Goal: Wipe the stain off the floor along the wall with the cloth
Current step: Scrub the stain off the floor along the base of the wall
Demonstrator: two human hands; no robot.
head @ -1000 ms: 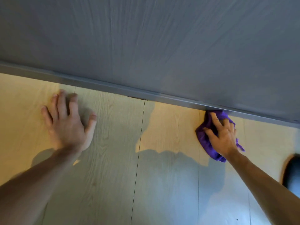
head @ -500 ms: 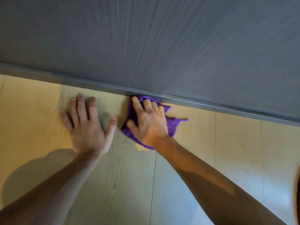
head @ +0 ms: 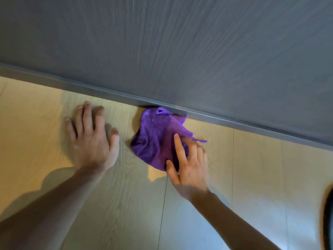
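Note:
A crumpled purple cloth (head: 155, 138) lies on the light wood-look floor (head: 255, 159), its far edge against the grey baseboard (head: 72, 85) of the grey wall (head: 180, 51). My right hand (head: 191, 168) is spread flat over the cloth's near right corner, with the index finger and thumb on the fabric and most of the cloth uncovered. My left hand (head: 91, 141) is pressed flat on the floor just left of the cloth, fingers apart, not touching it. I cannot make out a stain.
A dark rounded object (head: 328, 213) cuts in at the right edge. Plank seams run away from me toward the wall. Shadows of my arms fall across the near floor.
My right hand swept the cloth leftward along the baseboard to beside my left hand, then slid back toward me off most of the cloth. The left hand stayed planted.

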